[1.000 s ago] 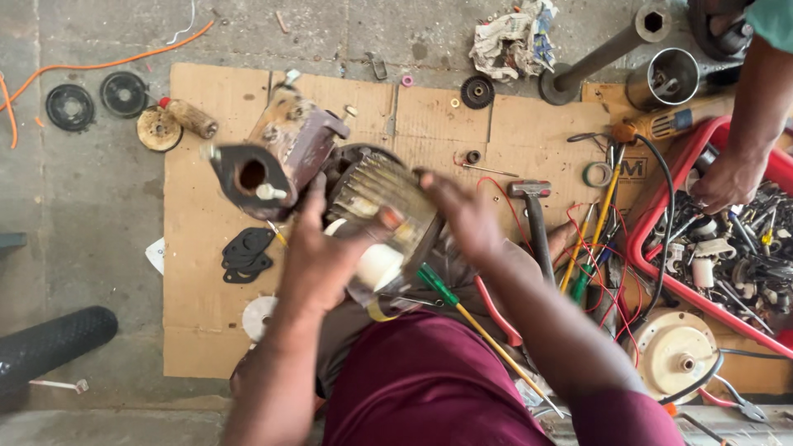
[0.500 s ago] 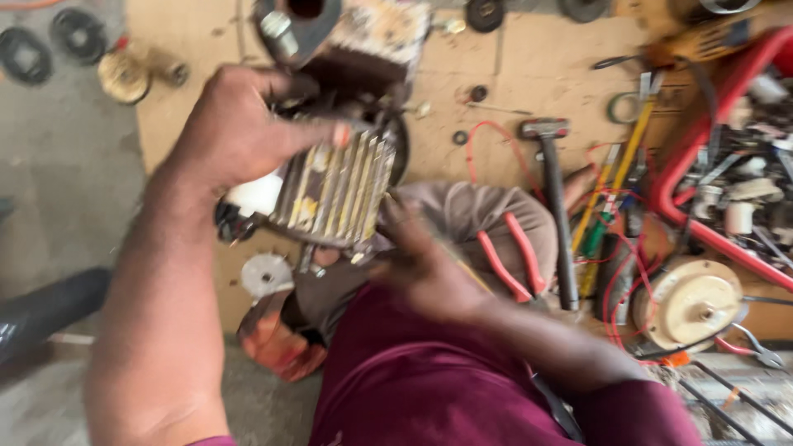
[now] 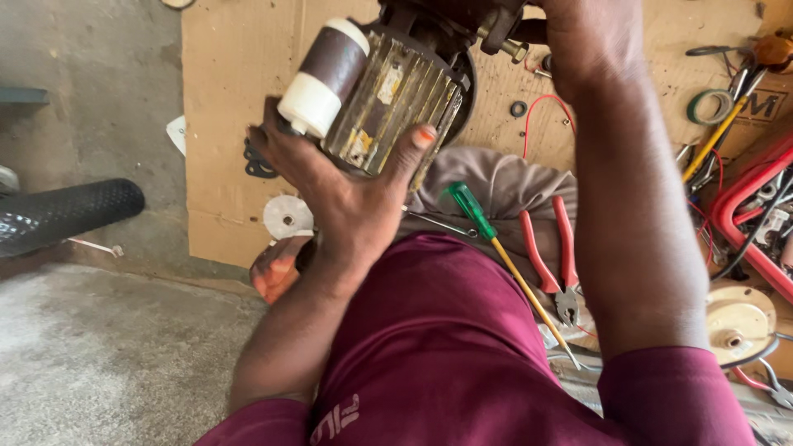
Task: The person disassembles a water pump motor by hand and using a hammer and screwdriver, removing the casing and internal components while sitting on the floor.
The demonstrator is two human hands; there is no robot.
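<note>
At the far left a black rubber roll (image 3: pixel 62 215) with a dimpled texture lies on the rough grey concrete floor (image 3: pixel 91 363). Next to it a flat sheet of brown cardboard (image 3: pixel 235 99) is spread on the floor, with a small white ribbed disc (image 3: pixel 287 217) resting near its lower edge. Above the cardboard the left hand (image 3: pixel 343 186) cups the ribbed metal motor (image 3: pixel 388 91) from below, fingers wrapped round its finned, yellow-stained casing; a smooth brown and white cylinder (image 3: pixel 324 78) is fixed along the motor's side, just above the thumb. The motor is held up in the air over the person's lap, tilted. Below it a crumpled grey cloth (image 3: pixel 496 182) lies over the knee, and a screwdriver (image 3: pixel 496 248) with a clear green handle and a yellow shaft rests across the maroon trousers. Red-handled pliers (image 3: pixel 553 256) lie just beside it. The right hand (image 3: pixel 591 37) reaches to the motor's top end at the frame's edge; whether it grips cannot be told. At the far right are a red plastic crate (image 3: pixel 743 215) and a round cream disc (image 3: pixel 738 322).
</note>
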